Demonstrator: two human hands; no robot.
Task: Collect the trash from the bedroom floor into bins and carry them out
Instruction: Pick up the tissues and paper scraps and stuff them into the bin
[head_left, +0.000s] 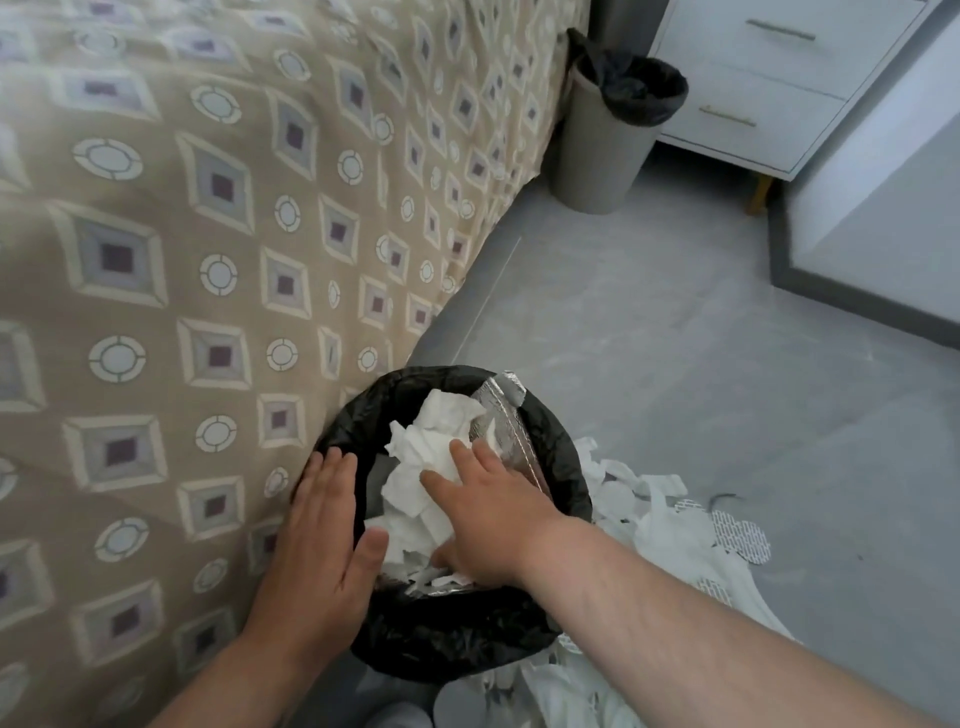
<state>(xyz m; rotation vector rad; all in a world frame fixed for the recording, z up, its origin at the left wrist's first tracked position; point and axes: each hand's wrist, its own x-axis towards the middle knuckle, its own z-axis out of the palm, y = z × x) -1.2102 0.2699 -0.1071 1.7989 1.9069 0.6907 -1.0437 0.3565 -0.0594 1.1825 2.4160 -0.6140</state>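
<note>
- Head view: the near bin (447, 639) is standing on the grey floor (701, 364) hard against the bed (208, 208); a crinkled black liner (550, 452) is folding over its round rim; the bin is sitting at the bottom centre of the picture
- Crumpled white tissue (415, 483) is filling it to the brim; a clear plastic wrapper (501, 426) with a silvery edge is sticking up past the far rim
- The right hand (493, 514) is lying palm-down on the tissue, fingers spread wide and flat, gripping nothing; the left hand (317, 535) is resting flat on the bin's left rim, fingers straight and close together, thumb pointing inward over the liner, also gripping nothing
- More trash (670, 525) is lying on the floor just right of the bin: white paper scraps and round patterned pads, some touching the bin's side
- A second bin (602, 150), pale and cylindrical with a black liner bunched at its top, is standing well apart at the bed's far corner, just beside a white drawer unit (769, 88)
- Open floor is lying between the two bins; the bed's patterned tan cover is hanging down the left side; a white panel (883, 208) with a dark base strip is closing in the right
</note>
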